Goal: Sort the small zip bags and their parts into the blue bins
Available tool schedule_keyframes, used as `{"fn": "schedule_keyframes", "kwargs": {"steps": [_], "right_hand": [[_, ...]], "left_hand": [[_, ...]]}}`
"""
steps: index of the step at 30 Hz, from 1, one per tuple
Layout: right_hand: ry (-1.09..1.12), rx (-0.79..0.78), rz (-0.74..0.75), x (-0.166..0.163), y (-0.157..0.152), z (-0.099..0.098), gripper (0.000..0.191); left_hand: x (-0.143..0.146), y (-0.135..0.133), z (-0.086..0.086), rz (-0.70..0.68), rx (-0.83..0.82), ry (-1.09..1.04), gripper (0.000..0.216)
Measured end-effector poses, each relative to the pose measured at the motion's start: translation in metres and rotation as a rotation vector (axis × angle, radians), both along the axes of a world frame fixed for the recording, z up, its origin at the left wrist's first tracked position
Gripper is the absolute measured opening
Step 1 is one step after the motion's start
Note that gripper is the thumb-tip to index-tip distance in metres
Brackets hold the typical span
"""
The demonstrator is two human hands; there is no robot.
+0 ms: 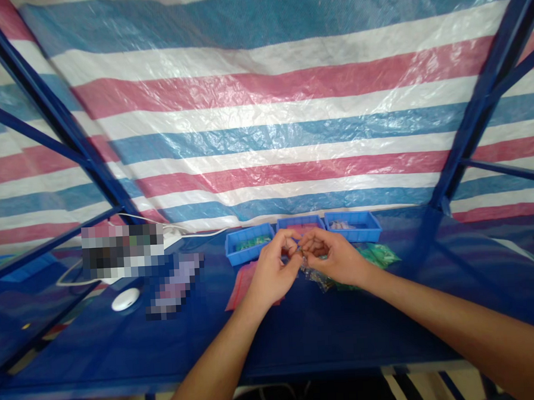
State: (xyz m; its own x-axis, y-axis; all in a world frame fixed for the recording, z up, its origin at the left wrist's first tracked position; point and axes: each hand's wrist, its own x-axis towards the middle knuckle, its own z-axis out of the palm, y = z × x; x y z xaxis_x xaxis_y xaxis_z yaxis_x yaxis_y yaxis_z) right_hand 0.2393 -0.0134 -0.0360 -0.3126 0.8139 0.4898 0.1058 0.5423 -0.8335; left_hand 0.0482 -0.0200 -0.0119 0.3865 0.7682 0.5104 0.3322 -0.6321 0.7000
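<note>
My left hand (274, 270) and my right hand (333, 256) meet over the middle of the blue table (301, 335), fingertips pinched together on something small that I cannot make out. A clear plastic bag (316, 276) of small parts lies just under the hands. A reddish bag (241, 285) lies left of my left hand, and green bags (378, 254) lie right of my right hand. Behind the hands stand three blue trays: the left tray (248, 243), the middle tray (300, 224), and the right tray (353, 226).
A white round object (125, 299) sits at the left with a white cable (192, 232) running behind it. Blurred-out items lie nearby. A striped tarp (262, 116) hangs behind, framed by blue metal posts (481, 99) on both sides.
</note>
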Motion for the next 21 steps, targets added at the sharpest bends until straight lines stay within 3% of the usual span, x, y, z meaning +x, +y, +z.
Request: {"fn": "schedule_keyframes", "kwargs": {"steps": [7, 12, 15, 21], "right_hand": [[0.061, -0.041, -0.082, 0.005, 0.007, -0.004, 0.025], [0.071, -0.054, -0.222, 0.009, 0.018, -0.01, 0.023], [0.099, -0.073, -0.228, 0.009, 0.02, -0.011, 0.026], [-0.008, 0.054, -0.166, 0.006, 0.01, -0.005, 0.025]], "left_hand": [[0.001, 0.004, -0.003, 0.089, -0.009, -0.016, 0.026], [-0.003, 0.009, -0.002, 0.221, 0.137, -0.022, 0.024], [-0.003, 0.007, 0.0, 0.181, 0.169, 0.053, 0.014], [0.0, 0.002, 0.001, 0.114, 0.099, 0.092, 0.022]]}}
